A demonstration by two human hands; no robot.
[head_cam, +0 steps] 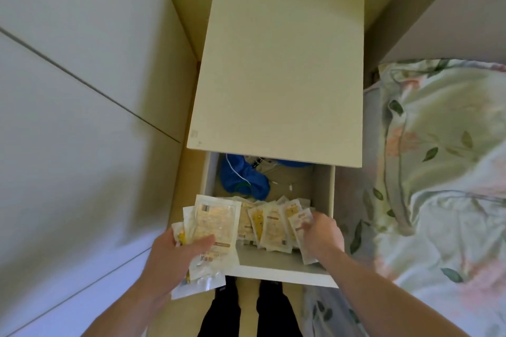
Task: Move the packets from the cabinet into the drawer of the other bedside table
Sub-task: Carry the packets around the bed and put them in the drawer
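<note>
Left hand [179,250] grips a stack of packets [212,232], thumb across the top one, over the drawer's near-left corner. Right hand [321,232] has fingers curled round one packet [302,238] at the drawer's right side. More packets [269,223] stand in the open drawer [324,194]. Blue cloth [245,176] behind them. Bedside table top [276,68] beyond.

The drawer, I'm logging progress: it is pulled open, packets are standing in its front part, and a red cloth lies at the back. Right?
Not quite: the cloth at the back of the drawer is blue, not red, as the head view shows. The rest holds: the drawer is pulled open and packets stand in its front part.
</note>
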